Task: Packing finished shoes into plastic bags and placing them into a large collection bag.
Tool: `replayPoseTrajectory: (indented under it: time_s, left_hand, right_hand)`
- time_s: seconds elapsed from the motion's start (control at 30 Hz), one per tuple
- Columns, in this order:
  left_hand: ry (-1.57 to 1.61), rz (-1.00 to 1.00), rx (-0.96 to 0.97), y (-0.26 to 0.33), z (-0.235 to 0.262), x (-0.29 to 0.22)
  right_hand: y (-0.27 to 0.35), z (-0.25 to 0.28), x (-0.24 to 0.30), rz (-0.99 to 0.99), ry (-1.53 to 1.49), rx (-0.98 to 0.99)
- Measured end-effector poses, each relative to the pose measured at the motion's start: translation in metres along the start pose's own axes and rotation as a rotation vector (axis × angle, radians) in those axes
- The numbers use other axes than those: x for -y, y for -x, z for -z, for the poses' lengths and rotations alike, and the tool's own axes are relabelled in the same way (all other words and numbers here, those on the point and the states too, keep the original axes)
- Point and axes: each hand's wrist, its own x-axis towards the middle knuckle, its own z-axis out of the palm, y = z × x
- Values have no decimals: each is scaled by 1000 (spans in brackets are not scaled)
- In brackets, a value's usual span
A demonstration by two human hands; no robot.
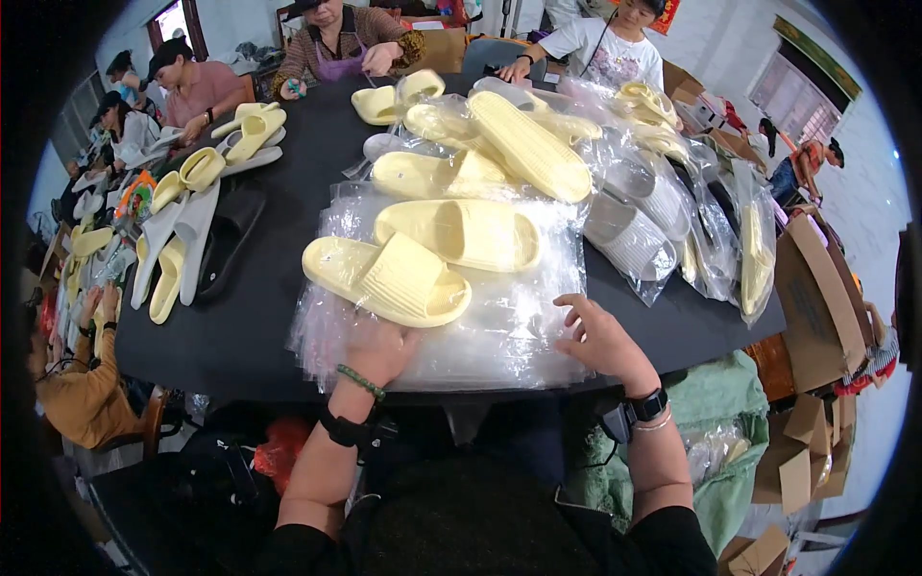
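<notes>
My left hand (382,351) is at the near edge of a pale yellow slide slipper (386,278), its fingers hidden beneath the slipper, so I cannot see a grip. Just beyond lies a second yellow slide slipper (459,233), on a stack of clear plastic bags (523,331). My right hand (607,338) is open beside the stack's right edge, fingers apart and slightly bent, holding nothing. A loose yellow slipper (531,144) rests sole up on a pile of more yellow slippers farther back.
Bagged grey slippers (629,230) and a bagged yellow pair (756,252) lie along the right of the black table (259,331). Grey, yellow and black slippers (230,240) sit at the left. Several people work around it. Cardboard boxes (816,288) and a green sack (725,403) stand at the right.
</notes>
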Motion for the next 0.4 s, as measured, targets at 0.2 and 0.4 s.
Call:
replayPoseTrajectory:
  time_s: [0.2,0.4]
  left_hand:
    - [-191,-69,-116,0,-8,6]
    - [-164,-15,-2,-2,-2,7]
  right_hand:
    - [-21,9,33,270,25,-368]
    - [-68,1,51,417,-6,-389]
